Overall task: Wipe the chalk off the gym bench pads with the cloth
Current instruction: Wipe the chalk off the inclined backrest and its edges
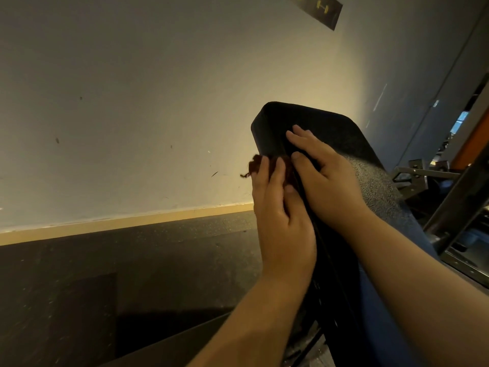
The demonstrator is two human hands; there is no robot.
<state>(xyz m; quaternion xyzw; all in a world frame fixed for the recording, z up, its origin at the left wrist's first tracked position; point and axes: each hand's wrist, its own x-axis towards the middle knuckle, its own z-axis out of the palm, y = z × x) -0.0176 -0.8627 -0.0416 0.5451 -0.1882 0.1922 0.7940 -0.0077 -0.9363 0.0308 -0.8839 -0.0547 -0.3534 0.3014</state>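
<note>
**Cloth held to the side edge of the bench pad**

Head view: the cloth, a small dark reddish-brown rag with a frayed thread trailing off it, is bunched against the left side edge of the bench pad, a little below the pad's upper end. The left hand grips it, fingers folded over the wad and thumb tucked in beside the pad's edge. The right hand lies flat on the pad's top face just beside the cloth, fingers straight and close together and pointing towards the pad's upper end.

The pad is black, grainy and tilted up. Below the right hand its face looks pale and speckled; whether that is chalk or only light on the grain I cannot tell.

The cloth looks light, limp and quick to crumple, so it probably works best gathered into a wad under the fingers, as it is here, not pinched by a corner. The pad seems firm and fixed, so it should bear steady pressure. Its rounded edge is likely where a wad would slip off.
</note>
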